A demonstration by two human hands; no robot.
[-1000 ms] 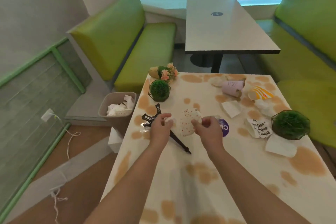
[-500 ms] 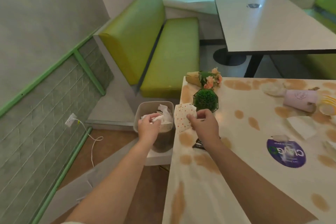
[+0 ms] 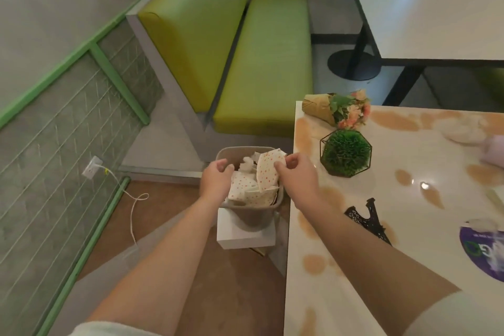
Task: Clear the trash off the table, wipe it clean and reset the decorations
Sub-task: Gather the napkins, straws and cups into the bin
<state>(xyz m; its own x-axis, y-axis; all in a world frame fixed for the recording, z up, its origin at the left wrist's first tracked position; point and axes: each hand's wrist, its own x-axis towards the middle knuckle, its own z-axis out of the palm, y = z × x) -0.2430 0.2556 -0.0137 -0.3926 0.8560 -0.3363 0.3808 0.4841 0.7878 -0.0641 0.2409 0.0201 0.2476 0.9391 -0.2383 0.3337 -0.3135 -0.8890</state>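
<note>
1. While the right hand [image 3: 298, 177] is pinching the top edge of a dotted paper wrapper [image 3: 268, 172] between thumb and fingertips, the wrapper is hanging over the open mouth of the trash bin [image 3: 246, 217], no longer above the table [image 3: 354, 267] as it was half a second ago. A second ago both hands were still gathering scraps at the middle of the table.

2. Just left of that pinch, the left hand [image 3: 216, 181] is hovering over the bin with its fingers loosely curled and nothing visible in them; the crumpled white scrap it was carrying half a second ago is probably lying among the paper below. I judge one load of trash to be nearly delivered, with only the letting go remaining.

3. Below the pinch, the bin is looking nearly full: dotted and white papers are reaching close to its rim, so the wrapper may sit high or slide off.

4. Right of the pinch, the table edge is running close beside the bin, and the right forearm is crossing over it. Just beyond the edge, a green ball plant in a wire frame [image 3: 345, 153] and a wrapped flower bouquet [image 3: 338, 110] are standing near the corner, and a black tower ornament [image 3: 368, 219] is lying nearer the person.

5. Left of the bin, open brown floor is offering room, apart from a white cable [image 3: 131, 199] trailing from a wall socket.

6. Brown stains are covering the table, so wiping is still waiting.
</note>
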